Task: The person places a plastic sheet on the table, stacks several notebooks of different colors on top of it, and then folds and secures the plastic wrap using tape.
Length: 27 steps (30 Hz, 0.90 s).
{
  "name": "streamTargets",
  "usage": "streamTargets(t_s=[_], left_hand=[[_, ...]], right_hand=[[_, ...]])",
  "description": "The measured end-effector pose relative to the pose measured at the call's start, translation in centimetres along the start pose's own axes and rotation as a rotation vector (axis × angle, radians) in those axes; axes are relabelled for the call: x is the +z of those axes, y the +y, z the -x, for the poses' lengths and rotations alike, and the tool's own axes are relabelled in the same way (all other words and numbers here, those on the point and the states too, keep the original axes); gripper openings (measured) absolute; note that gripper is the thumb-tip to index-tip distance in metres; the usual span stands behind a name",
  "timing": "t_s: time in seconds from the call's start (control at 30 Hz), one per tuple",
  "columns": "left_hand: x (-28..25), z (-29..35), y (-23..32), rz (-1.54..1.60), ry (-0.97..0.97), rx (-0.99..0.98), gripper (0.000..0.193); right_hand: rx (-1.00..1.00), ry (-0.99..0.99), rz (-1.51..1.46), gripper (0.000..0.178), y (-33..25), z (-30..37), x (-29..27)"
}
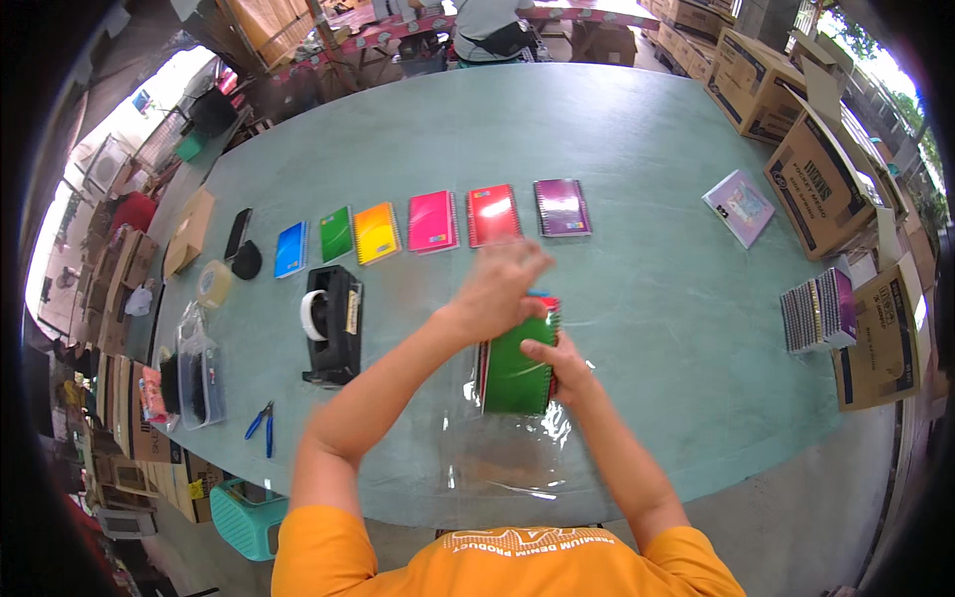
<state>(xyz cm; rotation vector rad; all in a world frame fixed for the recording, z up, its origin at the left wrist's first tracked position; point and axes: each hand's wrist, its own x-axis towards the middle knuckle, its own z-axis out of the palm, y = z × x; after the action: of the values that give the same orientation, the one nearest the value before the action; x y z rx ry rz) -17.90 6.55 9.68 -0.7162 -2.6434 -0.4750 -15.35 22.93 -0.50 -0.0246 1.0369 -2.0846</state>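
Note:
A stack of spiral notebooks with a green cover (pixel 515 370) on top lies in front of me, red edges showing beneath it. My right hand (pixel 565 366) grips its right side, thumb on the green cover. Over the stack's far end is my left hand (pixel 502 284), slightly blurred with fingers bent; whether it pinches anything is unclear. A blue sliver shows beside its thumb. Under and around the stack spreads a shiny clear plastic sheet (pixel 497 453). Beyond are single notebooks: blue (pixel 290 249), green (pixel 336 234), yellow (pixel 377 233), pink (pixel 432 221), red (pixel 493 213) and purple (pixel 563 207).
Left of my arm stand a black tape dispenser (pixel 335 326), blue pliers (pixel 261 429), a clear plastic bin (pixel 204 383) and a tape roll (pixel 213 284). At the right are bundled notebooks (pixel 818 310), a light purple pack (pixel 739 207) and open cartons (pixel 818 184).

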Motion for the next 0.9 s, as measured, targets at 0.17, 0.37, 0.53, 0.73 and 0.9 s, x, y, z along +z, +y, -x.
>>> streamTargets(t_s=[0.17,0.37,0.53,0.73,0.9], left_hand=[[2.2,-0.9,-1.9,0.775,-0.047,-0.447,0.100],[13.0,-0.5,-2.3,0.686,0.010,-0.541,0.091],[13.2,-3.4,-1.1,0.950,0.138,-0.561,0.081],[14.6,-3.5,-0.8,0.848,0.100,-0.562,0.077],[11.8,-4.8,-1.1,0.881,-0.129,-0.527,0.062]], right_hand=[[-0.414,0.062,0.174,0.072,-7.0,-0.3,-5.3],[-0.481,0.170,0.764,0.083,-7.2,-3.7,-9.9],[-0.559,0.243,0.509,0.081,-7.9,-4.5,-11.0],[-0.704,0.390,0.782,0.082,-7.6,-5.9,-9.9],[-0.375,0.399,0.814,0.073,-9.6,-6.3,-12.2]])
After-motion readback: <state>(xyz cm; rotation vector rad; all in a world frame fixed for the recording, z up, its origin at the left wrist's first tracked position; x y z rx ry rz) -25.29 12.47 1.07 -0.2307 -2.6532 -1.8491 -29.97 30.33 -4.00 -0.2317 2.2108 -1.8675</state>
